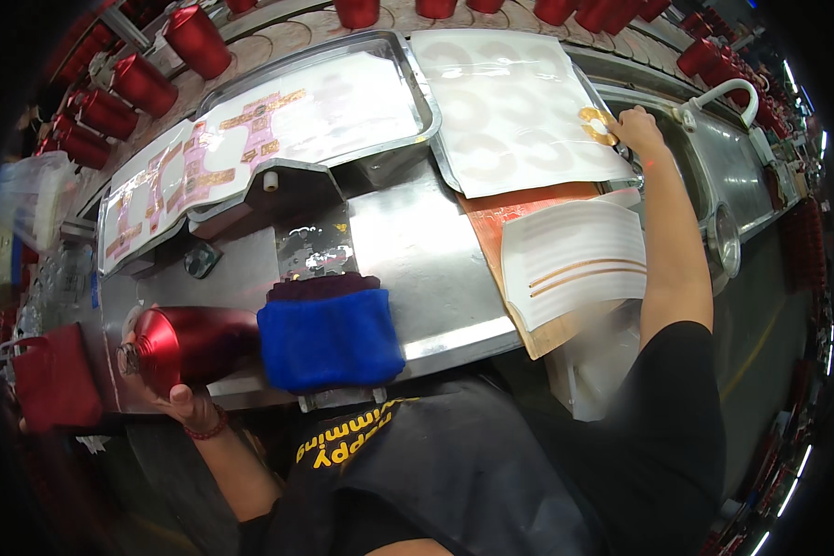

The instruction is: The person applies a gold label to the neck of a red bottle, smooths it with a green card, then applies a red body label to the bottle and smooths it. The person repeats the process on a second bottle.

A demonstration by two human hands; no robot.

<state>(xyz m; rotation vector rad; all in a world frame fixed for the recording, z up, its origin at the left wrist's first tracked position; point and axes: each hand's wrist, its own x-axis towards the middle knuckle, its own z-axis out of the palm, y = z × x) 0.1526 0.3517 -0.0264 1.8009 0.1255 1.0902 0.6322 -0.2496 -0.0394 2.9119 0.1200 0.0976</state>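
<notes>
My left hand [181, 406] grips a glossy red metal bottle [198, 344] near its threaded neck. The bottle lies on its side, neck to the left, its other end against a folded blue cloth [330, 340]. Far to the right, my right hand [637, 130] pinches a gold ring-shaped decal [589, 119] at the edge of a white decal sheet [507, 163]. Faint pale ring shapes show in rows across that sheet. Left of it, a metal tray [427, 115] carries white sheets with pink and gold patterned decals [257, 128].
Red bottles [198, 42] line the far conveyor. A sink with a white faucet [733, 87] lies beyond my right hand. White sheets with gold stripes [573, 260] rest on an orange board [490, 233]. A dark red cloth [55, 375] hangs at the left.
</notes>
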